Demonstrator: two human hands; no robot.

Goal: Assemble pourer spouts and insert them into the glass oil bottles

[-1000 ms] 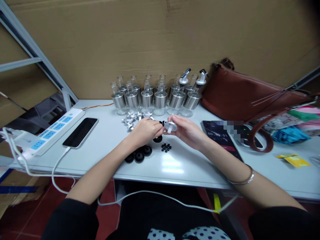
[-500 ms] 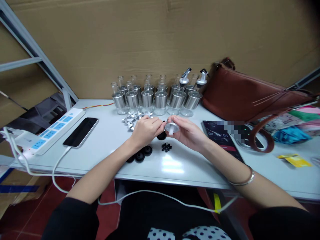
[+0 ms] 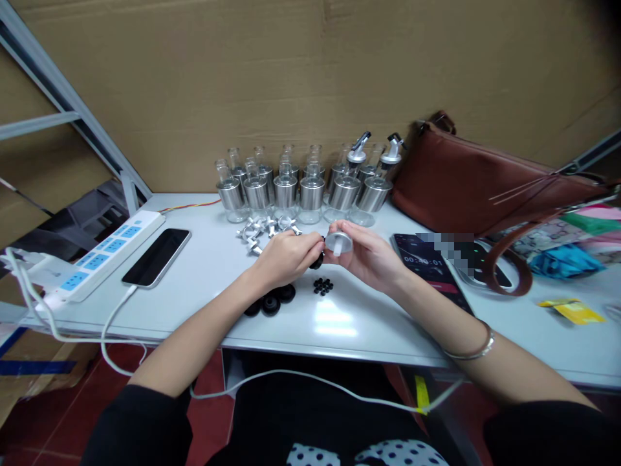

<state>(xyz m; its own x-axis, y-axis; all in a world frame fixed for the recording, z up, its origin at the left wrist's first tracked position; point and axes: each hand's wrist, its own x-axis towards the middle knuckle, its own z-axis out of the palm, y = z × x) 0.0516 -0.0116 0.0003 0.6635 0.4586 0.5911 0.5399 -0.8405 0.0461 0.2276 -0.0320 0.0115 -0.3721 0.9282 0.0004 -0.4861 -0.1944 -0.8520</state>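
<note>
Cap (image 3: 338,242), round with a pale stem, held in curled fingers of right hand (image 3: 372,257). Left hand (image 3: 285,255) nearly closed, gripping partly hidden black stopper (image 3: 317,261) just beside it. Nearer on table (image 3: 388,336): small plugs (image 3: 323,286), loose stoppers (image 3: 270,304). Beyond: silver spouts (image 3: 253,246), then bottles (image 3: 312,192).

- Metal-sleeved glass bottles (image 3: 312,194): twelve, six in front, six behind.
- Fitted pour spouts (image 3: 356,157): two.
- Loose silver spout pieces (image 3: 256,246): several; overlapping, uncountable.
- Round-flanged spout piece (image 3: 338,242) between the hands: one.
- Black round stoppers (image 3: 270,305): four visible.
- Small black caps (image 3: 323,286): about ten; too small for certainty.
- Power strip (image 3: 114,246): one.
- Brown handbag (image 3: 485,181): one.
- Hands (image 3: 286,255): two.
</note>
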